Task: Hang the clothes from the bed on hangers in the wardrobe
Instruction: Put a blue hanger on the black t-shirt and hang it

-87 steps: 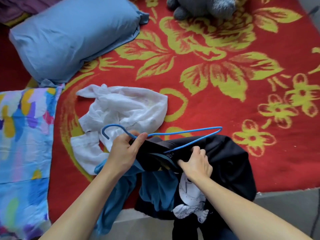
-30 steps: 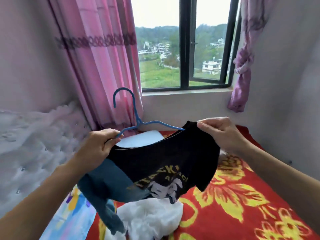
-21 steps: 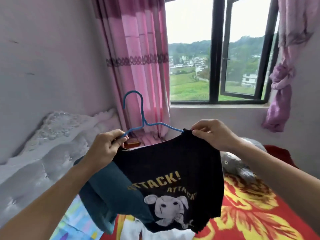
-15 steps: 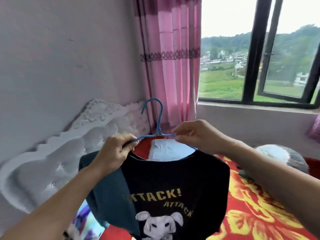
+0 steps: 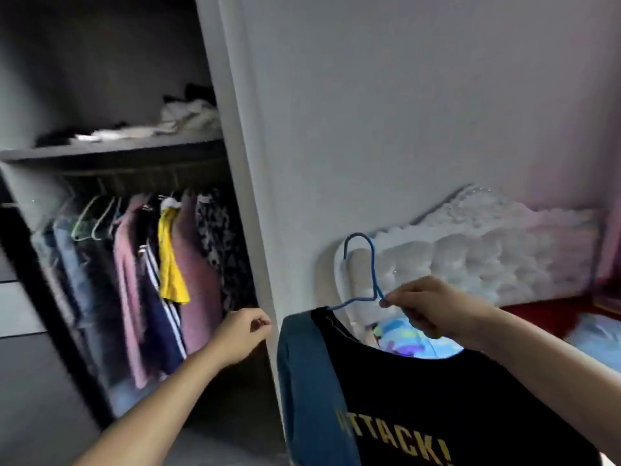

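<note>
A black T-shirt [image 5: 437, 408] with blue sleeves and yellow "ATTACK!" lettering hangs on a blue wire hanger [image 5: 368, 274]. My right hand [image 5: 433, 307] pinches the hanger just below its hook, at lower right. My left hand [image 5: 243, 334] is off the hanger, fingers curled shut with nothing in them, in front of the open wardrobe [image 5: 117, 230]. Inside the wardrobe, several garments hang on a rail: pink, yellow, dark striped and patterned ones.
A white wardrobe side panel [image 5: 242, 196] stands between the hanging space and the wall. A shelf [image 5: 111, 146] above the rail holds folded clothes. A white tufted headboard [image 5: 487, 250] and the bed lie to the right.
The view has swung left from the window to the wardrobe. My left hand has let go of the hanger and moved toward the wardrobe. My right hand alone now carries the hanger with the shirt.
</note>
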The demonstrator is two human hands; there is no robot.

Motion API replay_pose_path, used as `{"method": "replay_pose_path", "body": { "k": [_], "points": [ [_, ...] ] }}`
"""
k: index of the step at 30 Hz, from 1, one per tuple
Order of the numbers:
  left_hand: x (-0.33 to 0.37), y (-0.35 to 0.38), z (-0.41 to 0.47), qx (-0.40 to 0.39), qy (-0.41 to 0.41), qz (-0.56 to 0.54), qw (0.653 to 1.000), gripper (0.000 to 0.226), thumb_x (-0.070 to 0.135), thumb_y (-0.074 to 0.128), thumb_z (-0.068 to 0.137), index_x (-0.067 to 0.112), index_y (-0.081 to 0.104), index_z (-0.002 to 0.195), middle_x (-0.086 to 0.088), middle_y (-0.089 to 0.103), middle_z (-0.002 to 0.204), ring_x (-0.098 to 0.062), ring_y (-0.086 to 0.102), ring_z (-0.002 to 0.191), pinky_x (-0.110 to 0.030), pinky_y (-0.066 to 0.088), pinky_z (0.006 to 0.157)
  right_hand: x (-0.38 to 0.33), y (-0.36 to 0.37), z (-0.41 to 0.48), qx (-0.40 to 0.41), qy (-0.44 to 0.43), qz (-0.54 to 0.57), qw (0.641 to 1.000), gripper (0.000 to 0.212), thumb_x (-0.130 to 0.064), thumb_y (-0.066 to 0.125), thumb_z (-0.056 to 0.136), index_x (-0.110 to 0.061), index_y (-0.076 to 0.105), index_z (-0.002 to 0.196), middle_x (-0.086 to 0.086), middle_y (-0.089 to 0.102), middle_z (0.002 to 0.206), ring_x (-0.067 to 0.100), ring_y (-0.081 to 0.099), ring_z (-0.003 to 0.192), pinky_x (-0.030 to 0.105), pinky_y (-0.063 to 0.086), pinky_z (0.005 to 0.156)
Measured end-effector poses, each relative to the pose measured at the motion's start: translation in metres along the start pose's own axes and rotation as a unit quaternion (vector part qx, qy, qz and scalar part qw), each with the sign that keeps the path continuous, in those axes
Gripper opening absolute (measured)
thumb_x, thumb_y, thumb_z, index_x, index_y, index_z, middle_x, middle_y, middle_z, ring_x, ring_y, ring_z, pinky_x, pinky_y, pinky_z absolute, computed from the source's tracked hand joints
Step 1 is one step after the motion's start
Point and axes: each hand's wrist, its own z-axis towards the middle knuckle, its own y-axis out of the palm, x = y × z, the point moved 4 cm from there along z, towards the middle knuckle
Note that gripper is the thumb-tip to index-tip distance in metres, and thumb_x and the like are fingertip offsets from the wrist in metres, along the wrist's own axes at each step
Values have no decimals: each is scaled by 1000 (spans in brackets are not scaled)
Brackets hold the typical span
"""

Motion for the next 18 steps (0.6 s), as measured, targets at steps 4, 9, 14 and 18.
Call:
{"method": "replay_pose_path", "body": {
  "k": [4,9,14,18],
  "points": [
    [-107,-67,-57,25,-82,11,996,18,24,64,87,30,61,70,5,67,63,-17,65,61,-30,52,60,-33,94,35,-67,60,88,992,19,-12,54,95,3,64,101,-4,31,52,6,24,40,17,14,35],
    [-206,-137,-104,23,-94,22,995,10,17,63,87,15,67,78,-2,69,63,-16,65,57,-27,49,59,-61,193,82,-61,109,191,974,13,-9,46,98,-3,57,94,-2,41,55,5,24,35,14,16,28],
    [-281,-204,-118,44,-95,60,993,7,20,68,85,21,67,78,4,70,70,-8,65,69,-27,49,68,-86,272,131,-28,129,258,957,23,-6,34,99,-6,51,84,-4,39,49,3,22,29,13,13,27],
    [-311,-229,-103,37,-91,80,992,5,24,66,87,20,69,85,12,66,72,2,58,66,-23,47,67,-110,308,167,6,116,294,949,24,-3,31,97,-7,49,81,-5,39,45,2,22,28,13,14,26]
  ]
}}
